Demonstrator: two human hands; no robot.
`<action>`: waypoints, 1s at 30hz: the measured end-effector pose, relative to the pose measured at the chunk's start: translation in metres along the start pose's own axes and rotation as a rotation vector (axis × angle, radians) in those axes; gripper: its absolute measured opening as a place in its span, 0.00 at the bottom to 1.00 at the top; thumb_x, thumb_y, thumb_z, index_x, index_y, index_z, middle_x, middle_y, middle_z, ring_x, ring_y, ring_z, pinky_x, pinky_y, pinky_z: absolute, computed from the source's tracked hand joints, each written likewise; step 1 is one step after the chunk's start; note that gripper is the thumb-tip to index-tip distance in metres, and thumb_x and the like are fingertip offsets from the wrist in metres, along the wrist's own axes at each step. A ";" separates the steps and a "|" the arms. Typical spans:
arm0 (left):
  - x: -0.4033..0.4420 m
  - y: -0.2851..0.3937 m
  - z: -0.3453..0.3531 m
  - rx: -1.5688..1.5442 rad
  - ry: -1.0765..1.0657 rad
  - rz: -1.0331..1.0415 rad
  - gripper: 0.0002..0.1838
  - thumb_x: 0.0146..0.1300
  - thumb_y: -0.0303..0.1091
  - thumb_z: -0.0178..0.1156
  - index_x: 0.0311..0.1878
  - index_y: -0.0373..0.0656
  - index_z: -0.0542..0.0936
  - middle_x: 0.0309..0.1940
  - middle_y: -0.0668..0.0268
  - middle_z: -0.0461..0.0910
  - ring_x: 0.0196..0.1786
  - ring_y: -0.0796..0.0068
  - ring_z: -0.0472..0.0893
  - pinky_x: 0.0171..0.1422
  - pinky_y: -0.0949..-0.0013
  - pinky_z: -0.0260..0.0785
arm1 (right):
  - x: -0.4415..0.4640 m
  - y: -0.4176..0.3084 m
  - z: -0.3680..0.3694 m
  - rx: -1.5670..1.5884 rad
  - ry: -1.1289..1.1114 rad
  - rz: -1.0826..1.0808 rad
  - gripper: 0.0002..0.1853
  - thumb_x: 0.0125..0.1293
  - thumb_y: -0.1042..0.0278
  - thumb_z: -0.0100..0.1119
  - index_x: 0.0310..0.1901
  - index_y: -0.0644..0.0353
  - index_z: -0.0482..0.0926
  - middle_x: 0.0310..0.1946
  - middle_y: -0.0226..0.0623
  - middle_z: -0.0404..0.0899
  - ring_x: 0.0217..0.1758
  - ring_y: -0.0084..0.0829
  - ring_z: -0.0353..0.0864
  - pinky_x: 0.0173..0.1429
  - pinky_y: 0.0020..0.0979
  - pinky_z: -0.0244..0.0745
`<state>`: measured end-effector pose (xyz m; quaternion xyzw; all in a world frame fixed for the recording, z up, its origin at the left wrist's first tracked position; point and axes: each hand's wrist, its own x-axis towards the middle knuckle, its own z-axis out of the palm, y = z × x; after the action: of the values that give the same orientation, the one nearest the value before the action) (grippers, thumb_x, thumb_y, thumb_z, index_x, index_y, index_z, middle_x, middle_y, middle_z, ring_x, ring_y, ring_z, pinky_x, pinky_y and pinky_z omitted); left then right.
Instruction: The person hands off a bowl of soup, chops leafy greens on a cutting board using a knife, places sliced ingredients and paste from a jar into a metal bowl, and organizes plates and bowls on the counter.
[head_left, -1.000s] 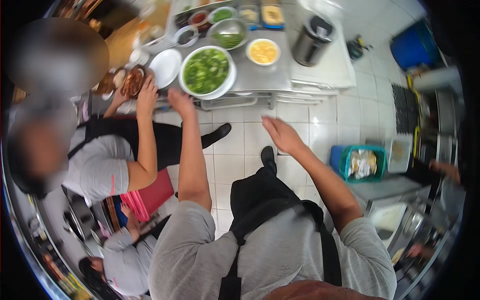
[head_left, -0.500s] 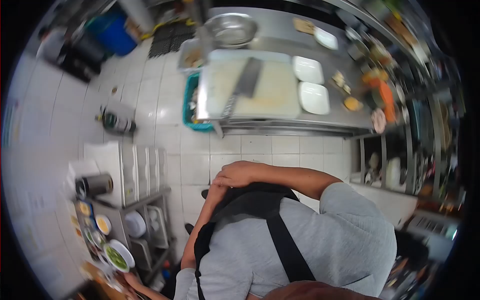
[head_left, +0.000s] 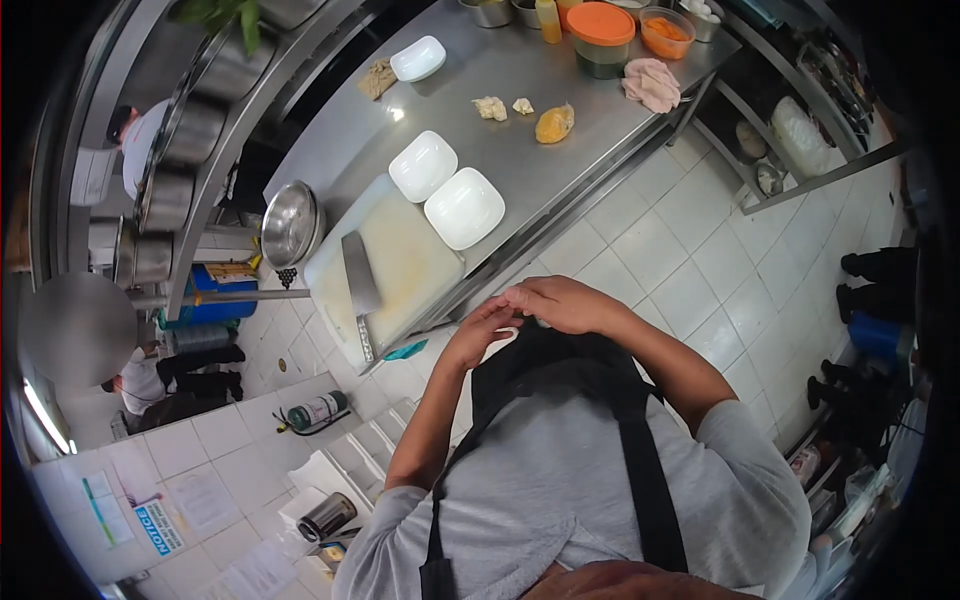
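Observation:
My left hand [head_left: 485, 331] and my right hand [head_left: 562, 303] meet at the fingertips in front of my black apron [head_left: 560, 375]. The left fingers reach forward with the thumb apart. My right fingers stretch across to touch them, and no object shows in either hand. Beyond them, on the steel table, lies a pale cutting board [head_left: 415, 250] bearing a cleaver [head_left: 360, 276] with a patterned handle. Two white square dishes [head_left: 465, 208] sit beside the board, nearest my hands.
On the steel table [head_left: 560, 185] are a metal bowl [head_left: 289, 224], another white dish [head_left: 418, 60], an orange-lidded container [head_left: 600, 38], a yellow-orange food piece [head_left: 555, 124] and a pink cloth-like item [head_left: 652, 85]. A gas cylinder [head_left: 317, 411] stands on the tiled floor. Other people are at left.
My view has swung to the right, bringing more of the table into sight. My hands, earlier overlapped with the right over the left, now meet mainly at the fingers.

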<state>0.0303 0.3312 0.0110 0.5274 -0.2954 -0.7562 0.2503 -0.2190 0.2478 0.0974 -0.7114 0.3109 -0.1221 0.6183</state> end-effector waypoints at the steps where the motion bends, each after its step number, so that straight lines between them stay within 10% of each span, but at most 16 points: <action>1: 0.009 0.008 0.003 -0.002 -0.041 -0.009 0.23 0.83 0.47 0.59 0.74 0.51 0.76 0.67 0.69 0.82 0.66 0.73 0.81 0.70 0.62 0.72 | -0.003 -0.004 -0.012 0.010 0.005 0.013 0.37 0.87 0.37 0.35 0.64 0.62 0.84 0.59 0.56 0.86 0.63 0.57 0.84 0.69 0.47 0.76; 6: 0.066 0.084 -0.005 0.002 -0.191 0.015 0.25 0.81 0.44 0.63 0.75 0.47 0.73 0.69 0.66 0.79 0.68 0.68 0.82 0.71 0.59 0.74 | 0.014 0.037 -0.046 0.119 0.107 0.120 0.43 0.85 0.29 0.35 0.66 0.66 0.82 0.59 0.56 0.86 0.59 0.52 0.86 0.68 0.45 0.77; 14: 0.284 0.241 -0.061 0.394 0.647 0.431 0.52 0.62 0.51 0.80 0.83 0.46 0.62 0.74 0.46 0.69 0.67 0.53 0.80 0.66 0.52 0.77 | 0.023 0.033 -0.157 0.089 0.329 0.308 0.42 0.83 0.27 0.45 0.69 0.63 0.83 0.62 0.49 0.85 0.58 0.38 0.86 0.66 0.38 0.81; 20: 0.363 0.271 -0.023 1.034 0.837 0.458 0.66 0.45 0.64 0.85 0.83 0.47 0.63 0.74 0.42 0.67 0.76 0.42 0.68 0.79 0.46 0.65 | -0.008 0.059 -0.197 0.209 0.524 0.481 0.38 0.83 0.31 0.49 0.69 0.63 0.83 0.62 0.48 0.85 0.60 0.40 0.86 0.66 0.38 0.81; 25: 0.400 0.256 -0.028 1.367 0.842 0.894 0.45 0.58 0.58 0.79 0.69 0.33 0.78 0.60 0.47 0.82 0.71 0.44 0.73 0.76 0.43 0.65 | -0.056 0.114 -0.234 0.263 0.656 0.574 0.37 0.82 0.33 0.52 0.66 0.65 0.84 0.55 0.52 0.89 0.58 0.44 0.88 0.64 0.42 0.80; 30: 0.398 0.255 -0.013 1.499 0.736 0.776 0.36 0.65 0.53 0.75 0.66 0.36 0.79 0.62 0.44 0.78 0.68 0.41 0.75 0.72 0.43 0.70 | -0.096 0.239 -0.276 0.194 0.759 0.531 0.34 0.80 0.35 0.55 0.63 0.62 0.86 0.58 0.53 0.88 0.62 0.51 0.86 0.68 0.45 0.79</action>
<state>-0.0671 -0.1248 -0.0696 0.6229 -0.7662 -0.0145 0.1572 -0.5168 0.0729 -0.0538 -0.4513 0.6733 -0.2395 0.5345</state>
